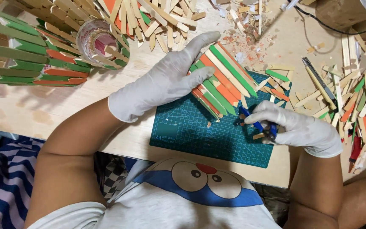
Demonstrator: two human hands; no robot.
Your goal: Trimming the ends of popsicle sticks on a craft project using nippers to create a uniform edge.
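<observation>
Head view: the fingers (pixel 191 55) of the left hand (pixel 162 82) are in a white glove, stretched out and lying close together, and they press flat on a panel of glued sticks (pixel 221 80). The right hand (pixel 295 127), also gloved, has its fingers curled shut around a blue-handled cutter (pixel 255 124), whose tip points up and to the left, toward the lower corner of the panel.

The panel is made of flat wooden sticks set side by side, in stripes of orange, green and plain wood colour. It lies tilted, running from upper right to lower left, and its lower end is cut uneven. Its left part is hidden under the left hand; its lower right edge is just beside the cutter tip, but I cannot tell if they touch.

The panel rests on a dark green cutting mat (pixel 191 131) with a grid, which lies on the light wooden surface (pixel 30 112). Small loose pieces of stick (pixel 276 76) lie on the mat near the right hand. To the right there is a pile of coloured and plain sticks (pixel 361 85) and a yellow utility knife (pixel 318 82). At the upper left stand a clear roll of tape (pixel 96 40) and a larger structure of green and orange sticks (pixel 18 55). Chips and more plain sticks (pixel 157 21) lie at the top.
</observation>
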